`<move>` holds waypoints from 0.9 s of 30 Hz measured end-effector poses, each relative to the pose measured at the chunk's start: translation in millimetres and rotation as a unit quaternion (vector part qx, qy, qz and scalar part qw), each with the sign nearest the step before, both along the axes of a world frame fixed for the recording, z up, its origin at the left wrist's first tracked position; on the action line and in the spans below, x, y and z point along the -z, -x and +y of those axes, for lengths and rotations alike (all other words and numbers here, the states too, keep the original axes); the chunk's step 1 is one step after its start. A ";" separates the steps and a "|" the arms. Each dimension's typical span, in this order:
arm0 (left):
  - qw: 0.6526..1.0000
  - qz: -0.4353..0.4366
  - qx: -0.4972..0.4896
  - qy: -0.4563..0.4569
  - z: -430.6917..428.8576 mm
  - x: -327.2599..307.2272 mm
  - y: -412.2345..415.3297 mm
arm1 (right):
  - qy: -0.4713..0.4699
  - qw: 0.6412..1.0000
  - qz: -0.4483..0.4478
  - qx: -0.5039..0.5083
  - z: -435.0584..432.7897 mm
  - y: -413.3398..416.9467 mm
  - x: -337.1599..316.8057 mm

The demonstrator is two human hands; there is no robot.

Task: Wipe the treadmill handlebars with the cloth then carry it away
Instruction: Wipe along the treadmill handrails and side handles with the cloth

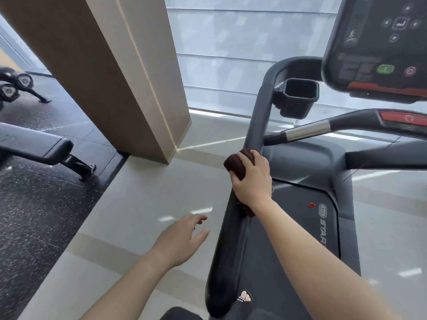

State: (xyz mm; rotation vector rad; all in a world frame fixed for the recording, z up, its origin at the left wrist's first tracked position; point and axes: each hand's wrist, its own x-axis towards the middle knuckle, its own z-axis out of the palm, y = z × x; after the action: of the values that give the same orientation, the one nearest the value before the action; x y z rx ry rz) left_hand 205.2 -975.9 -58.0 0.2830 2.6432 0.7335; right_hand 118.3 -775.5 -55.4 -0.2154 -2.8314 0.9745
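The treadmill's left handlebar [231,245] is a long dark padded bar running from the bottom centre up to the grey upright. My right hand [253,181] presses a dark brown cloth [238,163] around the bar about halfway up; a bit of cloth also hangs out below my wrist. My left hand [182,239] hovers left of the bar, fingers spread, holding nothing and apart from the bar. A second handlebar with a silver sleeve [309,130] crosses at the right.
The console [379,42] with green and red buttons hangs at the top right, a black cup holder [298,95] below it. A beige pillar [129,72] stands left. A weight bench [46,148] and dumbbells [13,86] sit on dark rubber flooring at far left.
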 end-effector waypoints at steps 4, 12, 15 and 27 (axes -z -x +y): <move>0.999 0.021 0.025 -0.018 3.4 1.8 31.4 | 0.018 1.000 -0.007 0.002 -1.7 -18.5 0.1; 0.976 0.136 0.151 -0.076 -3.3 28.7 125.8 | 0.017 0.996 0.008 0.082 -16.6 -31.8 10.8; 0.948 0.177 0.228 -0.132 -2.0 49.7 148.3 | 0.000 0.994 0.017 0.112 -22.5 -35.6 10.6; 0.857 0.244 0.395 -0.224 42.7 17.4 144.3 | -0.078 0.971 0.001 0.227 -96.0 -161.4 8.3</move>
State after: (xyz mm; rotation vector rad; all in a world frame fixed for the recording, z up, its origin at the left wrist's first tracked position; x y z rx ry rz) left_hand 60.8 -933.2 -75.4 1.7582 2.3487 1.0412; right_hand 279.7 -871.5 -63.7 -0.7979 -2.6533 0.6467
